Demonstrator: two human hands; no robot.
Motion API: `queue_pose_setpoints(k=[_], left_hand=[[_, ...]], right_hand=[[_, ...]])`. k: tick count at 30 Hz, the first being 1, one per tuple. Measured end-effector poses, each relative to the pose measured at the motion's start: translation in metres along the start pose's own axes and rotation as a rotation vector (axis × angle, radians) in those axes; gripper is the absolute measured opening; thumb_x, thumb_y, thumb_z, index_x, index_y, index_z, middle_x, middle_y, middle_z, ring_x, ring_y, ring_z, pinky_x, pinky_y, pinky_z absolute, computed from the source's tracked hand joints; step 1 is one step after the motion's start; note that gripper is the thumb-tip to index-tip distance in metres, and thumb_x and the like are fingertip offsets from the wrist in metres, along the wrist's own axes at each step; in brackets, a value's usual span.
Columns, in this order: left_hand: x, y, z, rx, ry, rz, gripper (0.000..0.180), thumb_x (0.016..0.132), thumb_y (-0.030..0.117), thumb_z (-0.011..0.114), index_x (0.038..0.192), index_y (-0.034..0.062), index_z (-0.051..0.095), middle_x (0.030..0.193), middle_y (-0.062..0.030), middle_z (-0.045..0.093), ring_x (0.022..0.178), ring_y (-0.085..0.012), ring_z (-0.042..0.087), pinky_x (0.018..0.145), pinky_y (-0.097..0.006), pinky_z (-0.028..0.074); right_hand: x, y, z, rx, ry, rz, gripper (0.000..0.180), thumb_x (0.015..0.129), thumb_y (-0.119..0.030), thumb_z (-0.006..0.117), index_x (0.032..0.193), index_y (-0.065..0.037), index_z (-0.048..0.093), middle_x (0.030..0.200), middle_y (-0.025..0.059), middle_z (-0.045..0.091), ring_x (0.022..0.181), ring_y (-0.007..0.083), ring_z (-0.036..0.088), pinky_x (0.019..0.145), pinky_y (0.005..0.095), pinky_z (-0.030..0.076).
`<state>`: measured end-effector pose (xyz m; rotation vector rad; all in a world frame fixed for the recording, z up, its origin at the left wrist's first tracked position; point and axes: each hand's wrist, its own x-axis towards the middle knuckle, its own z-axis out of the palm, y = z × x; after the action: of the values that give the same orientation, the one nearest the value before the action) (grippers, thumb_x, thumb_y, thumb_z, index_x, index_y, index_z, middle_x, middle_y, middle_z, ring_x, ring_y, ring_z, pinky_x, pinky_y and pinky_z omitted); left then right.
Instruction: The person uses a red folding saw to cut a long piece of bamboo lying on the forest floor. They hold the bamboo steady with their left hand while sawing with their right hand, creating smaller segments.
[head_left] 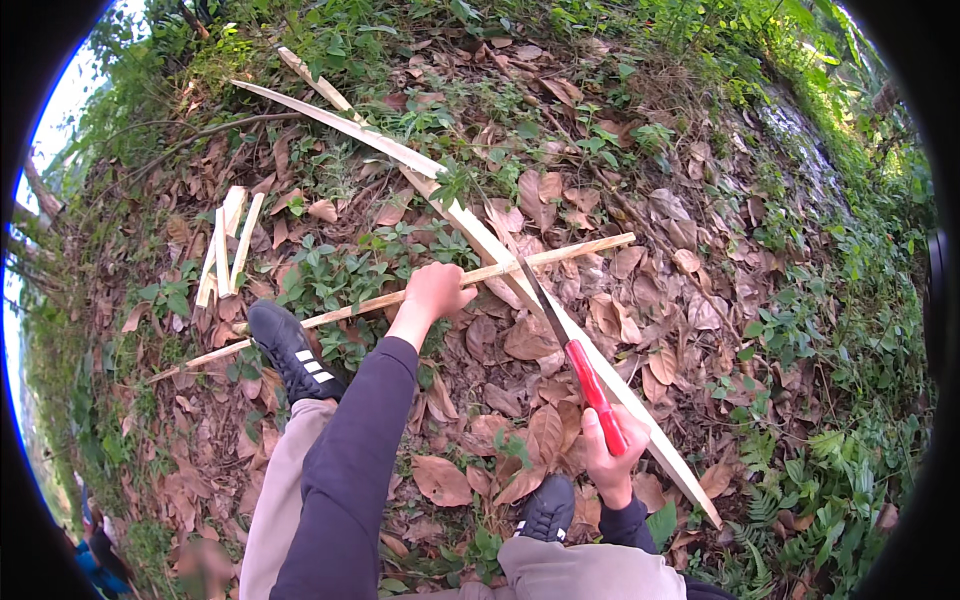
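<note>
My left hand (437,291) is closed around a thin wooden strip (580,249), pressing it down across a longer pale plank (610,385) on the ground. My right hand (614,456) grips the red handle of a hand saw (590,385). Its narrow dark blade slants up and to the left, lying across the strip where it passes over the plank. My left shoe (290,345), black with white stripes, rests at the strip's left part. The cutting edge is too small to make out against the wood.
Several short cut wood pieces (230,245) lie on the leaves at the left. Another pale board (340,122) stretches to the far left, beside leafy plants. Dry brown leaves (440,480) cover the sloping ground. My right shoe (548,508) stands near the plank's lower part.
</note>
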<state>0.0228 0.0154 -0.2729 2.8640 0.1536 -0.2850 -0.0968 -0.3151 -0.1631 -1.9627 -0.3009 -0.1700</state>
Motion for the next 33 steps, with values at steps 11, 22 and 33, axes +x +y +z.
queue_pose_setpoints(k=[11, 22, 33], left_hand=[[0.009, 0.005, -0.004, -0.046, 0.019, 0.065, 0.048, 0.074, 0.05, 0.073, 0.089, 0.0048, 0.069, 0.079, -0.0195, 0.069, 0.085, -0.0364, 0.069, 0.082, -0.047, 0.054], [0.017, -0.008, 0.01, -0.041, 0.356, 0.324, 0.04, 0.079, 0.044, 0.077, 0.086, 0.0091, 0.059, 0.067, -0.0124, 0.066, 0.066, -0.0327, 0.068, 0.059, -0.044, 0.054], [0.009, 0.008, -0.007, -0.085, 0.119, 0.229, 0.045, 0.103, 0.044, 0.045, 0.09, 0.005, 0.064, 0.082, -0.0197, 0.069, 0.081, -0.0394, 0.067, 0.072, -0.051, 0.052]], right_hand=[[0.006, 0.007, 0.001, 0.07, 0.117, 0.058, 0.025, 0.087, -0.01, 0.073, 0.069, 0.0, 0.059, 0.054, -0.0024, 0.043, 0.048, 0.0056, 0.037, 0.046, 0.027, 0.026], [0.0, 0.013, 0.003, 0.147, 0.1, 0.171, 0.025, 0.087, -0.009, 0.073, 0.069, 0.0, 0.059, 0.054, -0.0018, 0.043, 0.048, 0.0061, 0.037, 0.046, 0.0271, 0.027], [0.006, 0.011, 0.002, 0.17, 0.037, 0.116, 0.019, 0.088, -0.007, 0.071, 0.075, 0.0, 0.06, 0.056, -0.0025, 0.044, 0.051, 0.0047, 0.038, 0.047, 0.0264, 0.028]])
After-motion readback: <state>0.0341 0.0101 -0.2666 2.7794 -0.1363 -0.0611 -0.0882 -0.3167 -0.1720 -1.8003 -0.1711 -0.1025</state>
